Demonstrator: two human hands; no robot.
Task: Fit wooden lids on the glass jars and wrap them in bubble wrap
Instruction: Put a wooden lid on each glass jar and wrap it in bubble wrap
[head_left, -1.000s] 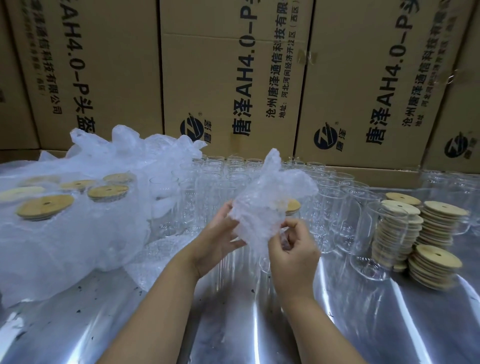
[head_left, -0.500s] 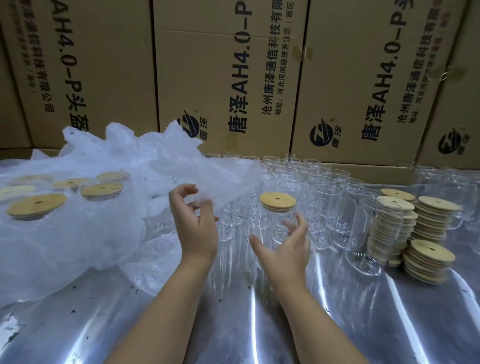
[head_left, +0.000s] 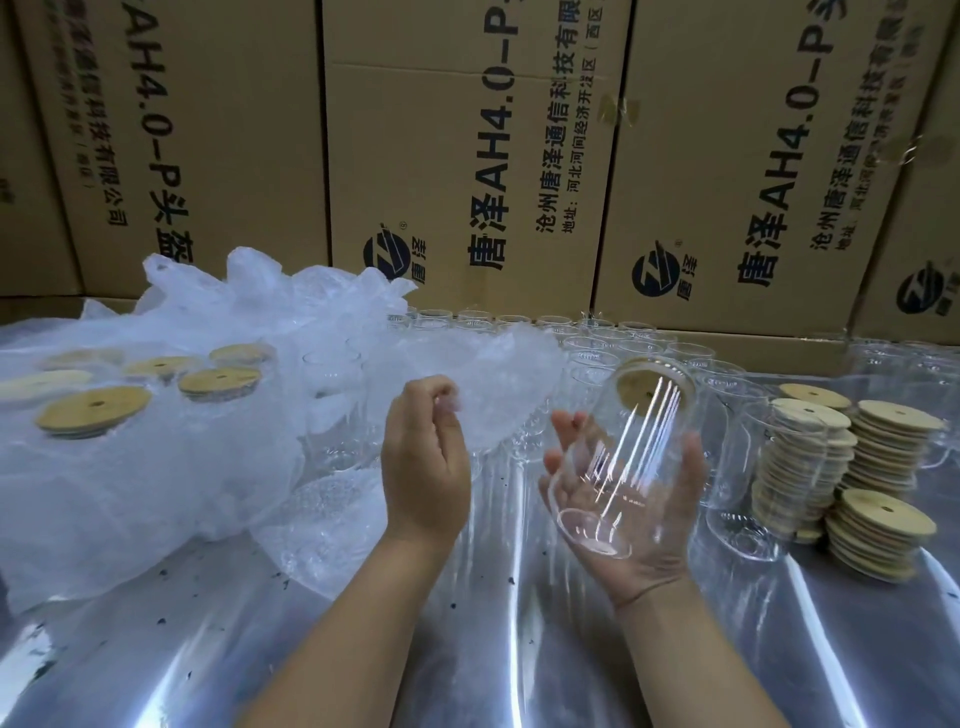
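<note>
My right hand (head_left: 649, 566) cradles a clear glass jar (head_left: 628, 447) palm up, fingers and thumb round its sides. The jar is tilted with its base toward me, and its wooden lid (head_left: 641, 387) shows through the glass at the far end. My left hand (head_left: 423, 467), just left of the jar, pinches the edge of a bubble wrap sheet (head_left: 498, 379) that hangs over the jars behind. The two hands are a short way apart.
Several open glass jars (head_left: 597, 343) stand in rows behind my hands. Stacks of wooden lids (head_left: 878, 467) sit at the right. A heap of plastic (head_left: 156, 467) with lidded jars (head_left: 93, 410) fills the left. Cardboard boxes (head_left: 467, 156) wall the back of the shiny table (head_left: 467, 649).
The bubble wrap came off the lidded jar and went left with my left hand. My right hand took the jar from the table, lifted it and tipped it base toward me.
</note>
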